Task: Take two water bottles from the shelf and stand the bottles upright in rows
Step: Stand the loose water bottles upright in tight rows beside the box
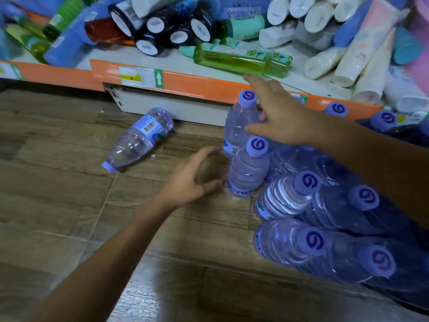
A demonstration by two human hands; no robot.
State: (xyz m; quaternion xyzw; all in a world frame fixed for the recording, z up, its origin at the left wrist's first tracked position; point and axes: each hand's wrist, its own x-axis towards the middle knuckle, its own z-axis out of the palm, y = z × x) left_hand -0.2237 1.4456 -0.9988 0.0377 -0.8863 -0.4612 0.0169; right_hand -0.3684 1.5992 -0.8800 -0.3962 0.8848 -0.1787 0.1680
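Note:
Several clear water bottles with purple caps stand upright in rows on the wooden floor at the right; the front-left one (pixel 249 169) and the one behind it (pixel 240 123) stand at the left end. Another water bottle (pixel 139 139) lies on its side on the floor, cap toward me. My left hand (pixel 190 180) hovers just left of the front bottle, fingers loosely curved, holding nothing. My right hand (pixel 281 112) reaches over the rear bottle toward the shelf (pixel 185 86), fingers spread and empty.
The low shelf with an orange edge carries a green bottle (pixel 241 60) lying near its rim, dark jars (pixel 162 29), white and cream tubes (pixel 343 61) and blue items. Wooden floor (pixel 58 205) stretches to the left and front.

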